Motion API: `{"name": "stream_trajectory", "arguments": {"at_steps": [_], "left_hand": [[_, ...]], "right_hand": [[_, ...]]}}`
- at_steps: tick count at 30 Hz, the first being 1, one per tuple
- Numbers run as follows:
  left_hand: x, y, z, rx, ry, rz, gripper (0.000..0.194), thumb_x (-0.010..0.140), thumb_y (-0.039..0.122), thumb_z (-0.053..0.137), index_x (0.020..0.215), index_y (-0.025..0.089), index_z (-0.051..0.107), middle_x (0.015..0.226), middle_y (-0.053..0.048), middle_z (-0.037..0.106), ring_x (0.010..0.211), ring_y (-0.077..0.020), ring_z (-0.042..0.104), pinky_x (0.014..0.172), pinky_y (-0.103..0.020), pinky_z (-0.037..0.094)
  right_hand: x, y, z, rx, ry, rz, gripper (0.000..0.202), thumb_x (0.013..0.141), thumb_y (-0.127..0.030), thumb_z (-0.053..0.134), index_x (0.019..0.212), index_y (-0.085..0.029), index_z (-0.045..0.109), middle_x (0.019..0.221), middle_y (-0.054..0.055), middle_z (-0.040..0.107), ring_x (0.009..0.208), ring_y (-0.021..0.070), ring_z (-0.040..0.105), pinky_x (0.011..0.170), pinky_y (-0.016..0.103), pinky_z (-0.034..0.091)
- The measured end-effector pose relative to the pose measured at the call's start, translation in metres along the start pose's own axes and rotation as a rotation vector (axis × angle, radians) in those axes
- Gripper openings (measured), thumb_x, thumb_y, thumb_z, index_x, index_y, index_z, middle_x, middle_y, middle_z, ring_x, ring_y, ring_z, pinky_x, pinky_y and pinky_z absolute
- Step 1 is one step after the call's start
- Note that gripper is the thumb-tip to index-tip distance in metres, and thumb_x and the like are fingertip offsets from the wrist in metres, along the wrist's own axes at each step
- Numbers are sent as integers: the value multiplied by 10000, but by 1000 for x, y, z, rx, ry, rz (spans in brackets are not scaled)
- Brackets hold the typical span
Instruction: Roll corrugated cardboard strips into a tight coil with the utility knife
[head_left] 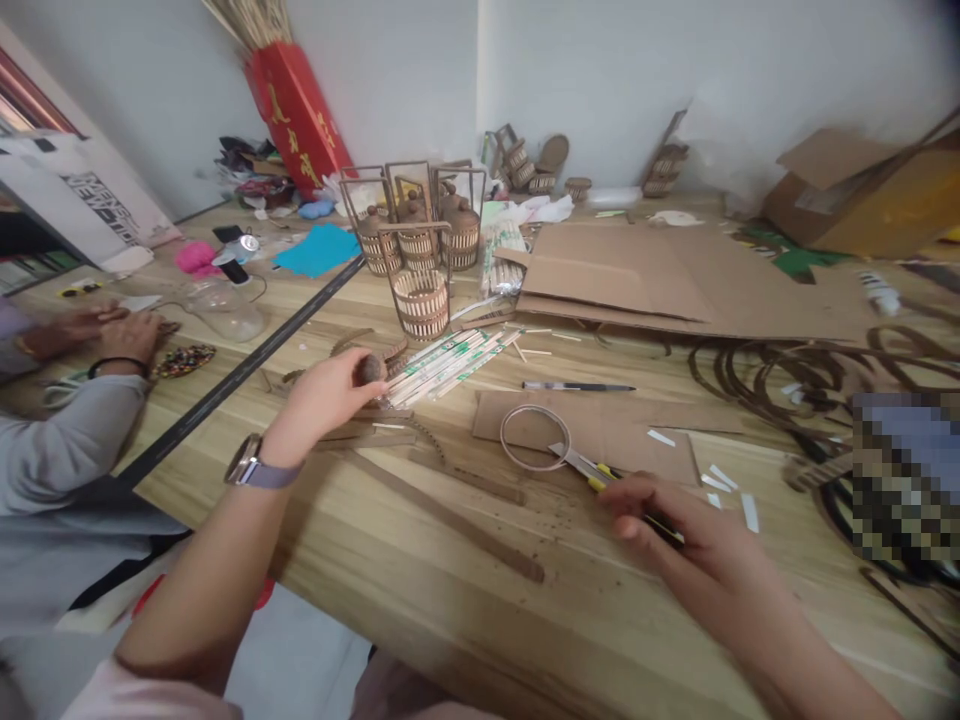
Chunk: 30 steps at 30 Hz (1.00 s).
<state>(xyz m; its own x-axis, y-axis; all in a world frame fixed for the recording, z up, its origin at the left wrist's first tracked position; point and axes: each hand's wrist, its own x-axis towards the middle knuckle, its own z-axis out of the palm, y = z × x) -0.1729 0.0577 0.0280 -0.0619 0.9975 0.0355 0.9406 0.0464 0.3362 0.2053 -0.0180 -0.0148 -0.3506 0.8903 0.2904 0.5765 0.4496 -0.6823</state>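
Observation:
My left hand (326, 395) reaches forward over the wooden table (420, 590) and pinches a small round brown wooden knob (370, 369) beside a bundle of thin bamboo sticks (450, 360). A watch sits on that wrist. My right hand (686, 535) rests on the table at the right, gripping a yellow-and-black utility knife (592, 470) whose blade points left toward a thin cardboard ring (534, 438) lying on a brown cardboard sheet (600, 425).
Small bamboo lantern-like baskets (420, 300) stand behind the sticks. Flat cardboard sheets (675, 280), a pen (577, 386), brown strips (450, 515) and coiled brown rings (795, 375) lie around. Another person's hands (120, 335) rest at the far left. An open cardboard box (862, 190) sits back right.

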Motion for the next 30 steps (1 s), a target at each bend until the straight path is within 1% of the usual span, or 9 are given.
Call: {"name": "stream_trajectory", "arguments": {"at_steps": [4,8,14,17,20,22,24,28,30], "left_hand": [[18,-24,-3,107,-42,21,431,737,527,646,977,175,704,1073,-118,719,1039,-337,631,871,-368,467],[29,-33,-8,157,-10,0,537,738,613,590,978,151,722,1250,-165,664,1264,-401,500,1014,-420,389],[37,-38,-6,149,-143,67,483,709,647,608,794,188,732,913,-95,762,912,-317,673,803,-343,472],[36,-31,-10,157,-119,87,455,723,594,632,837,164,726,962,-114,749,937,-321,662,829,-357,474],[22,-7,-21,141,5,116,484,784,548,618,1033,139,688,1180,-139,685,1078,-319,618,920,-377,465],[3,20,-26,62,202,268,413,814,493,638,1050,156,672,1180,-108,678,1074,-286,622,949,-374,472],[-21,54,-22,16,296,502,386,841,453,650,1090,158,648,1183,-101,671,1082,-266,620,963,-385,482],[-68,118,18,112,232,992,358,923,359,600,1135,71,619,1141,-141,674,1032,-265,635,997,-458,464],[-82,136,42,152,232,1191,291,949,277,559,1121,55,634,1153,-149,670,1000,-250,643,986,-443,467]], "right_hand": [[-2,-3,4,22,-52,22,181,916,-404,562,891,-253,658,679,-6,681,571,157,643,482,240,499],[-4,-5,6,52,-82,86,259,925,-471,536,852,-254,659,691,5,654,597,157,616,515,246,491],[-4,-2,7,38,-121,39,245,931,-442,533,850,-252,666,698,12,655,594,151,618,498,236,478],[-1,-2,5,30,-90,-41,196,932,-387,549,844,-256,665,692,2,669,599,146,637,525,234,487],[0,-5,2,47,-62,-89,175,922,-348,568,813,-256,669,673,-6,677,589,142,646,529,230,493],[-1,-8,0,55,-48,-60,166,913,-341,575,817,-257,682,689,-1,691,604,149,660,537,234,501],[-2,-9,1,79,-18,29,156,910,-365,583,896,-265,702,710,3,692,623,156,665,545,241,505],[-1,-15,10,370,46,196,451,890,-567,565,1193,-239,633,627,-21,594,516,142,571,472,247,468],[-1,-19,15,517,85,270,508,870,-618,562,1161,-208,635,564,-37,537,466,131,508,430,242,428]]}}
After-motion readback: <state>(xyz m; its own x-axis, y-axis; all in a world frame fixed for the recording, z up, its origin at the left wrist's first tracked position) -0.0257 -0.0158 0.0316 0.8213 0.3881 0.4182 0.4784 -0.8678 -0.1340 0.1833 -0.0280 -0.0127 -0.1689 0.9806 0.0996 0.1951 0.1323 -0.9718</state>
